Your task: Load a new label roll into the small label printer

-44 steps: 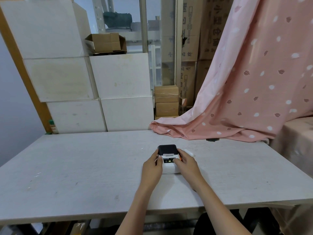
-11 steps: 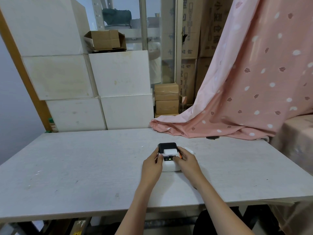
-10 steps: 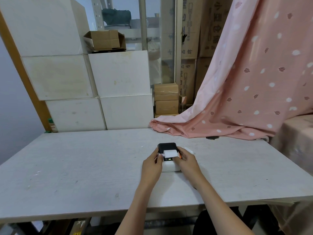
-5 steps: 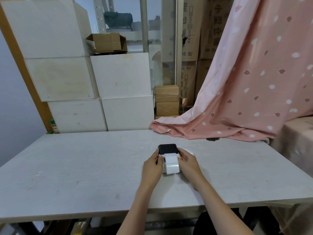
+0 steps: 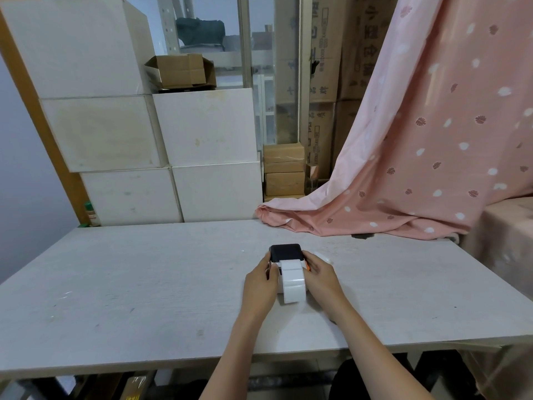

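The small label printer [image 5: 285,253], white with a black lid, sits on the white table [image 5: 144,284] near its middle. A strip of white labels [image 5: 292,280] hangs out of its front slot and curls down over its front face. My left hand [image 5: 259,287] grips the printer's left side. My right hand [image 5: 321,280] grips its right side, next to an orange tab [image 5: 308,267]. The lid looks closed, and the roll inside is hidden.
A pink patterned cloth [image 5: 403,168] drapes onto the table's far right. White boxes [image 5: 202,157] and cardboard cartons [image 5: 284,168] stack up behind the table. A small white object [image 5: 321,256] lies just right of the printer.
A strip of white labels has fed out of the printer's front and grown longer, curling down over its front. Both hands have stayed on the printer's sides.
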{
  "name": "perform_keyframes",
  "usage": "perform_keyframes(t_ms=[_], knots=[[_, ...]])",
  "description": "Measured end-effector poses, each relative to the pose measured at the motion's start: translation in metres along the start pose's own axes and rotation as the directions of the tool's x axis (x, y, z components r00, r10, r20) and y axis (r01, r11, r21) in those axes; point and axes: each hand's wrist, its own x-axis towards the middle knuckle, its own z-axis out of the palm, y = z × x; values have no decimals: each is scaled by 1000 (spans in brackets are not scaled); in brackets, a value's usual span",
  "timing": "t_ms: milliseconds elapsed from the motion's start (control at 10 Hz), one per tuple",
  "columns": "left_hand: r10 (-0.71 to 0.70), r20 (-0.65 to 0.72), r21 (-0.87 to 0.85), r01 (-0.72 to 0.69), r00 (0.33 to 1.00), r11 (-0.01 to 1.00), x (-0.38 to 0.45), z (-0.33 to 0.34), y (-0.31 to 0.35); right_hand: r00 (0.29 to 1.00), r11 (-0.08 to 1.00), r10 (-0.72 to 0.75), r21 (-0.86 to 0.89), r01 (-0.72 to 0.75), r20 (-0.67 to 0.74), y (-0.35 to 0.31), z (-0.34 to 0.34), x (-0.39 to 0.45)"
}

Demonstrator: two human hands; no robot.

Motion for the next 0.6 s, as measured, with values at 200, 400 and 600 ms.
perform_keyframes(t_ms=[200,400,600], knots=[[-11,4,-4,11,1000,1000,0,2,-1,1000,1000,-12,18,12,-1,3,0,2],[-7,4,-26,7,1000,1000,-1,1,1,1000,998,-11,-57,10,-13,2,2,1],[31,59,119,-38,998,992,1,-19,19,998,975,-6,-224,-9,-64,-13,-1,3]])
